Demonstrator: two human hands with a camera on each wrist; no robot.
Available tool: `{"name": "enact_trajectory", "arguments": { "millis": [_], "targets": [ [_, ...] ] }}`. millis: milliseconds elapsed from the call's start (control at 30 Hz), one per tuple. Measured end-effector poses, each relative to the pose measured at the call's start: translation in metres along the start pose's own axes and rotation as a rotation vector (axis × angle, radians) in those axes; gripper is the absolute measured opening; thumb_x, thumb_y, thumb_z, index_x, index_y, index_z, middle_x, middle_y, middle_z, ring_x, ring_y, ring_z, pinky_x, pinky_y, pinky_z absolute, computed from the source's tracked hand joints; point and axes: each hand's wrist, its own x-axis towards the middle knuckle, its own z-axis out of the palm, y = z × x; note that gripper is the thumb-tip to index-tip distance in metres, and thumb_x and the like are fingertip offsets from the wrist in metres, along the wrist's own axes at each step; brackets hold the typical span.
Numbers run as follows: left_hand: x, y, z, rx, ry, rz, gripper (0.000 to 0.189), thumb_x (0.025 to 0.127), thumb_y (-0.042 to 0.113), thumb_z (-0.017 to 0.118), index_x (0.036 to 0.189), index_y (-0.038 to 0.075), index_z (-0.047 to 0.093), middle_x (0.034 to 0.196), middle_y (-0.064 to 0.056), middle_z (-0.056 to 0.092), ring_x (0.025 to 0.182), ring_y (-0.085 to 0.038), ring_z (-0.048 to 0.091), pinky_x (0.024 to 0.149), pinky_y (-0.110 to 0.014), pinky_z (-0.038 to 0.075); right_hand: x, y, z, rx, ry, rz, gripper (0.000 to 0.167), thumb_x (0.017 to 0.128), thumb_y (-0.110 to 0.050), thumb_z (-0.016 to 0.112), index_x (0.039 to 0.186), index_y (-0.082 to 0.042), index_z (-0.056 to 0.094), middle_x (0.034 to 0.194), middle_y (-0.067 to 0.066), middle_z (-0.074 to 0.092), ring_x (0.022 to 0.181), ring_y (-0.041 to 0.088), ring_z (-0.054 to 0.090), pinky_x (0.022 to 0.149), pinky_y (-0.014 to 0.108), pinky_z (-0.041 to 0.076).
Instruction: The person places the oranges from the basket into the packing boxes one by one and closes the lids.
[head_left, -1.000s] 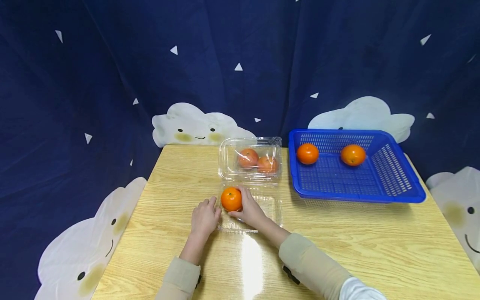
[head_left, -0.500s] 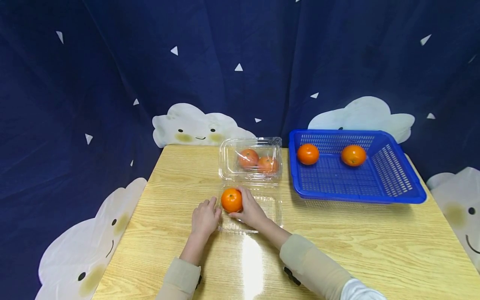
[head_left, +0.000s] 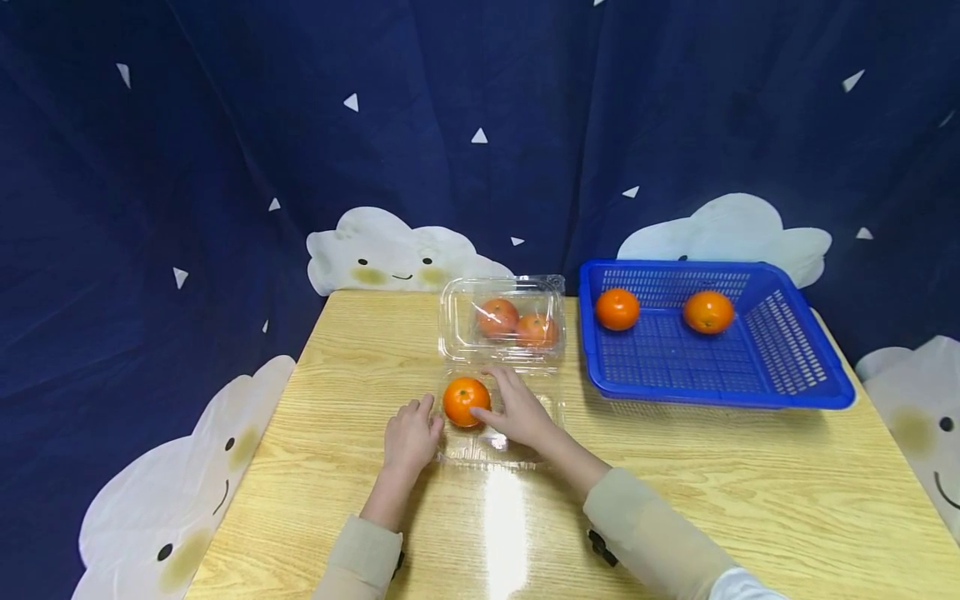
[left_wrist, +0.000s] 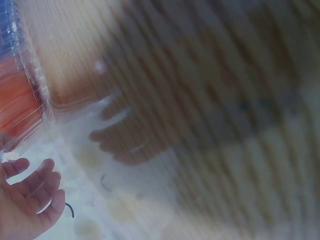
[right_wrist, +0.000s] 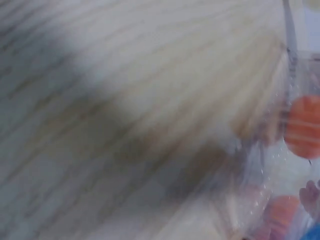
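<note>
An orange [head_left: 461,395] sits at the left end of the clear plastic clamshell box's near half [head_left: 534,410]. Around its right side my right hand [head_left: 522,414] is spread, thumb tip overlapping the fruit's lower right and the index finger apart from it. My left hand [head_left: 408,436] rests at the box's left edge, fingers loosely bent, holding nothing; in the left wrist view the fingers of a hand [left_wrist: 31,200] show at lower left. Behind, the raised clear lid [head_left: 459,321] overlaps two hazier oranges [head_left: 498,317] seen through plastic. The right wrist view is mostly blurred, with an orange [right_wrist: 303,129] at its right edge.
A blue plastic basket [head_left: 708,393] stands at the back right with two more oranges [head_left: 708,312] inside. The wooden table [head_left: 675,475] ends at a dark blue curtain [head_left: 480,75] printed with clouds.
My right hand has loosened from the orange and shifted slightly right, its fingers spreading. The orange stays in the box, and my left hand is still.
</note>
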Motion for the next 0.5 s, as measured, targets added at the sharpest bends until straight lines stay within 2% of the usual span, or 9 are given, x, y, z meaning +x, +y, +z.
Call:
{"name": "enact_trajectory", "arguments": {
  "millis": [133,267,500],
  "targets": [
    [0.001,0.000,0.000,-0.001,-0.004,-0.003,0.032,0.085,0.024,0.049,0.112,0.008,0.054,0.091,-0.014,0.060,0.081,-0.031,0.056,0.069,-0.043,0.046,0.002,0.001,-0.014,-0.042,0.045,-0.018,0.055,0.084,-0.036,0.062,0.128,-0.009,0.044,0.127,0.010,0.046,0.117,0.028,0.047,0.096,0.044,0.039],
    [0.001,0.000,0.000,0.003,0.000,0.001,0.033,0.085,0.024,0.049,0.113,0.008,0.054,0.092,-0.015,0.060,0.082,-0.031,0.056,0.069,-0.044,0.046,0.004,0.003,-0.029,-0.091,0.092,-0.056,0.047,0.085,-0.029,0.062,0.124,-0.007,0.047,0.122,0.011,0.049,0.113,0.027,0.049,0.094,0.044,0.042],
    [0.000,0.000,0.001,0.000,0.003,-0.002,0.035,0.085,0.024,0.050,0.115,0.008,0.055,0.095,-0.015,0.061,0.083,-0.031,0.057,0.070,-0.044,0.046,0.005,0.011,-0.054,-0.161,0.172,-0.069,0.044,0.085,-0.024,0.062,0.122,-0.005,0.050,0.120,0.012,0.051,0.112,0.029,0.049,0.091,0.047,0.042]
  ]
}}
